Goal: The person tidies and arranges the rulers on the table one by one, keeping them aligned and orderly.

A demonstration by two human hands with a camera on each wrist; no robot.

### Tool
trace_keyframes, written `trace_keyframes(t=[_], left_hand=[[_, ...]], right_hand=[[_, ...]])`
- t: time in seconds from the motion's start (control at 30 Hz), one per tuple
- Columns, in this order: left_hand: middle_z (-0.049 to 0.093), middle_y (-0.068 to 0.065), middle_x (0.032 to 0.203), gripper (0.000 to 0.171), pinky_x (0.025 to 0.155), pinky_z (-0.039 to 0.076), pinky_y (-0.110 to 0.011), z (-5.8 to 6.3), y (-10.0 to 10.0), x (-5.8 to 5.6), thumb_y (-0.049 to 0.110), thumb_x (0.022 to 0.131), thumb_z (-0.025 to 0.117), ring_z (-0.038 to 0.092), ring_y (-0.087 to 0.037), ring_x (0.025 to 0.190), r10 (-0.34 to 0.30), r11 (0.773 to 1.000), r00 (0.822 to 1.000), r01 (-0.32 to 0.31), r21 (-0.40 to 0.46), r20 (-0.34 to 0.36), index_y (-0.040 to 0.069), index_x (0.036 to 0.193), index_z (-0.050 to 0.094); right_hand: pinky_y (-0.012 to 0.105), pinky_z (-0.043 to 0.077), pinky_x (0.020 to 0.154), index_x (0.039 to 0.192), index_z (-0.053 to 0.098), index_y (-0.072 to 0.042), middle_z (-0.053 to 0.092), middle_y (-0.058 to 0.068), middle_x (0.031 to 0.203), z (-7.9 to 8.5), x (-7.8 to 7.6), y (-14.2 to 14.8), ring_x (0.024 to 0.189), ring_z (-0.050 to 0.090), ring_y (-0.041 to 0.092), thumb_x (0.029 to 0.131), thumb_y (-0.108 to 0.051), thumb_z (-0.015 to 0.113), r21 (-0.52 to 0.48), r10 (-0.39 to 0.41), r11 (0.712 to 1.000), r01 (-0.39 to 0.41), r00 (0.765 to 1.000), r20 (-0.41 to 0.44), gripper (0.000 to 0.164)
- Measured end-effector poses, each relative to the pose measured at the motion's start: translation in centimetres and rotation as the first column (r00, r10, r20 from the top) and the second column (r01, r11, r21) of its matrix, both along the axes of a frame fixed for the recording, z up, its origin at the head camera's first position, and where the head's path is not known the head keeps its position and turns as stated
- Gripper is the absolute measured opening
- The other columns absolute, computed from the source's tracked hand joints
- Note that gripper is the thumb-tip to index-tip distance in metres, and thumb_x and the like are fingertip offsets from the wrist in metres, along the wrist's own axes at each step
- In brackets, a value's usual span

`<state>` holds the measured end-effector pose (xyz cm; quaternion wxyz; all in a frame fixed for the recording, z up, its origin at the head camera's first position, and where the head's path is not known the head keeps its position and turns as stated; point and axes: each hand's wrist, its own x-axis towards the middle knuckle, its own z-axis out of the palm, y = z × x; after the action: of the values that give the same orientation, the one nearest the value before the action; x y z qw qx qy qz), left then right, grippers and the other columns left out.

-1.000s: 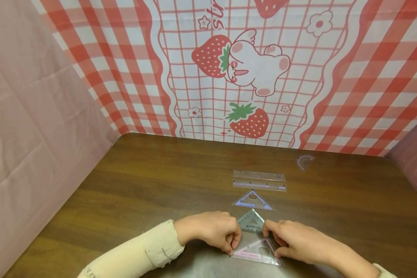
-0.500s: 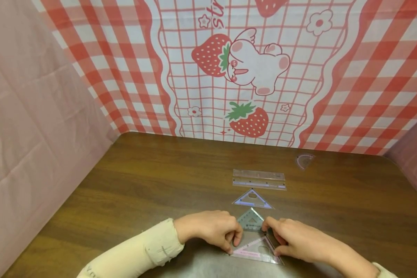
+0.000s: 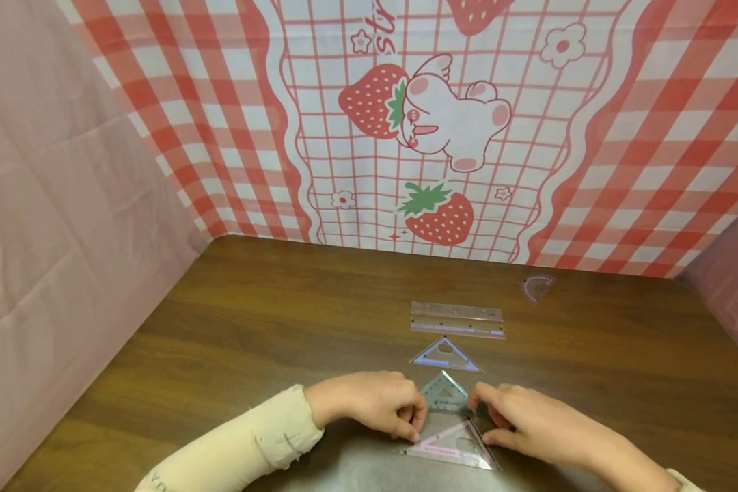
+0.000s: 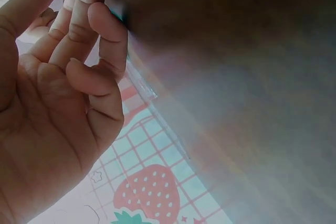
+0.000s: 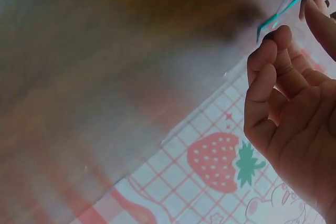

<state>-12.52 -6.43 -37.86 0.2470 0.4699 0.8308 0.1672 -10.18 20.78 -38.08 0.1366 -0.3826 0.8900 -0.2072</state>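
Note:
In the head view a small green set square (image 3: 445,403) lies on the table between both hands, point away from me. Nearer lies a clear set square with a pink band (image 3: 436,449). My left hand (image 3: 384,406) bends its fingers down at the green one's left corner, its thumb at the pink one's left side. At the green one's right corner my right hand (image 3: 535,424) sets its index fingertip; its thumb is by the pink one's right edge. In the right wrist view the green edge (image 5: 283,11) shows beside the fingertips. Contact is partly hidden.
Beyond the green set square lies a clear set square with a blue band (image 3: 436,363). Farther back are what look like two clear rulers, the nearer blue-striped (image 3: 455,329). A clear protractor (image 3: 538,290) lies at the back right. A strawberry-print cloth (image 3: 344,157) hangs behind the table.
My left thumb has shifted slightly right, uncovering the pink set square's left corner. The right thumb has moved a little up, off its right edge. The green set square hardly moves.

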Motion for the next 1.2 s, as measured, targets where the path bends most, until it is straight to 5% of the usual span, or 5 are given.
trace_keyframes(t=[0.47,0.77,1.0,1.2], left_hand=[[0.062,0.013,0.065,0.010,0.055,0.043,-0.012,0.7,0.0,-2.5,0.020,0.097,0.064,0.048,0.007,0.051,0.064,0.991,0.998,-0.066,0.117,0.015,0.017,0.088,0.066],[0.064,0.019,0.086,0.006,0.077,0.039,-0.019,1.5,0.9,-4.1,0.026,0.094,0.069,0.051,-0.007,0.095,0.157,0.980,0.981,-0.140,0.140,-0.118,0.026,0.088,0.068],[0.069,0.011,0.089,0.007,0.076,0.038,-0.016,2.0,2.4,-6.0,0.020,0.096,0.066,0.057,-0.013,0.087,0.117,0.977,0.985,-0.090,0.195,-0.128,0.016,0.098,0.072],[0.070,0.011,0.101,0.013,0.088,0.041,-0.019,2.1,3.8,-7.8,0.022,0.096,0.065,0.057,-0.011,0.101,0.150,0.976,0.973,-0.117,0.182,-0.176,0.017,0.105,0.073]], right_hand=[[0.018,0.039,0.058,0.110,0.061,-0.017,0.047,-0.017,0.076,1.2,-2.1,2.0,0.066,0.041,-0.006,0.091,-0.022,0.072,-0.036,-0.081,0.996,0.078,0.990,-0.114,0.022],[0.018,0.042,0.055,0.107,0.062,-0.013,0.051,-0.016,0.077,1.0,-4.0,3.4,0.067,0.044,-0.006,0.091,-0.014,0.071,-0.128,-0.107,0.988,0.088,0.984,-0.144,0.018],[0.020,0.043,0.057,0.100,0.063,-0.013,0.053,-0.017,0.078,0.8,-5.5,4.7,0.072,0.046,-0.007,0.085,-0.005,0.075,-0.199,-0.169,0.973,0.119,0.951,-0.257,0.021],[0.023,0.046,0.059,0.097,0.064,-0.011,0.056,-0.013,0.079,1.1,-7.1,5.7,0.073,0.048,-0.006,0.083,-0.003,0.076,-0.208,-0.247,0.960,0.189,0.922,-0.299,0.020]])
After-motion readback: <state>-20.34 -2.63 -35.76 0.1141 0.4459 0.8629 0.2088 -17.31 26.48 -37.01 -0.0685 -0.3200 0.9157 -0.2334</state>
